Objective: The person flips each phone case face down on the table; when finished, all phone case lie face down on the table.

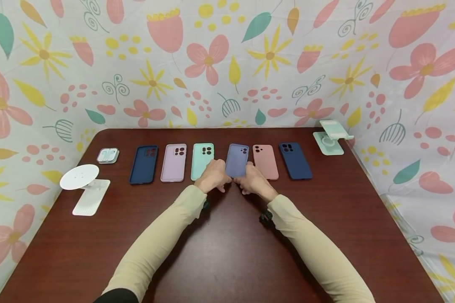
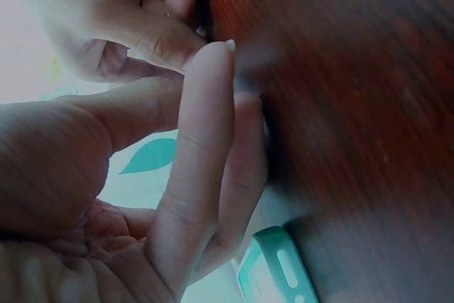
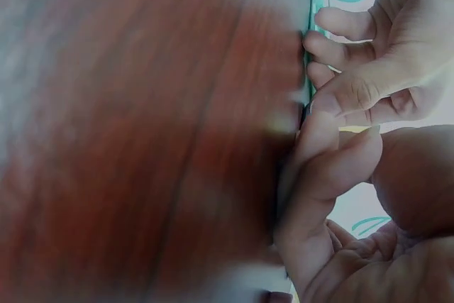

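Note:
A periwinkle-blue phone case (image 1: 236, 160) lies near the middle of a row, its camera cutout toward the back. My left hand (image 1: 213, 174) pinches its lower left corner and overlaps the mint-green phone case (image 1: 202, 158) beside it. At the lower right corner my right hand (image 1: 255, 180) pinches the same case, close to the pink phone case (image 1: 266, 163). In the left wrist view, thumb and fingers of my left hand (image 2: 191, 154) meet near the right hand's fingertips. The right wrist view has my right hand (image 3: 333, 196) low at the tabletop; fingers hide most of the blue case.
More cases stand in the row: a dark blue case (image 1: 143, 165) and a lilac case (image 1: 173, 163) at left, a navy case (image 1: 296, 161) at right. White earphones in a box (image 1: 108, 155) and a white stand (image 1: 92, 198) sit far left. A pale green stand (image 1: 329, 143) is back right.

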Action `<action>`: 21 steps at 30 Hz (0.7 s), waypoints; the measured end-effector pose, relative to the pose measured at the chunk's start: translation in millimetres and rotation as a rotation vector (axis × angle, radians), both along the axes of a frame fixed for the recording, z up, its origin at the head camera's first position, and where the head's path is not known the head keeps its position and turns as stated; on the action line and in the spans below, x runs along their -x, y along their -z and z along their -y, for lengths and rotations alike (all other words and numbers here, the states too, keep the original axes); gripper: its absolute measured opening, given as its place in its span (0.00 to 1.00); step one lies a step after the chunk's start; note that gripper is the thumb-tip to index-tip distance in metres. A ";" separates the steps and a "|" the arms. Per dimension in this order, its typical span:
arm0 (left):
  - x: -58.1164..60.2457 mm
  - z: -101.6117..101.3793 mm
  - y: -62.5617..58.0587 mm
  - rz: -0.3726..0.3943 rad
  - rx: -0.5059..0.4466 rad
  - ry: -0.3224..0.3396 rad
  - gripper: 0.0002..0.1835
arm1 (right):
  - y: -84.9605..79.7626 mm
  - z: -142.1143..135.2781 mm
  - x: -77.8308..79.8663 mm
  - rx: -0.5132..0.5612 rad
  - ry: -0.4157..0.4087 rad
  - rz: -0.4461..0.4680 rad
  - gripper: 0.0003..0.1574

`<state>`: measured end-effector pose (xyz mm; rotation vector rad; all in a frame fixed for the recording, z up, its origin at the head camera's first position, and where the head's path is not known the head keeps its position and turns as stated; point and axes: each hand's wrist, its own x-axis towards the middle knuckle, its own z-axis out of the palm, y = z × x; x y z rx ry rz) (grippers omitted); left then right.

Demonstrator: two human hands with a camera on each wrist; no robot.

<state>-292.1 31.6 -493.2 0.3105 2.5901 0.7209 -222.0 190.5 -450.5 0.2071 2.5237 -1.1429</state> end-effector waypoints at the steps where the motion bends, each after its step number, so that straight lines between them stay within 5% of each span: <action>1: 0.3 0.3 0.6 -0.001 0.003 -0.003 0.10 | -0.3 0.0 -0.4 0.000 -0.002 0.004 0.56; 21: 2.8 -7.1 -2.3 0.002 0.012 -0.019 0.11 | -2.3 -7.0 -6.9 -0.045 -0.039 -0.017 0.49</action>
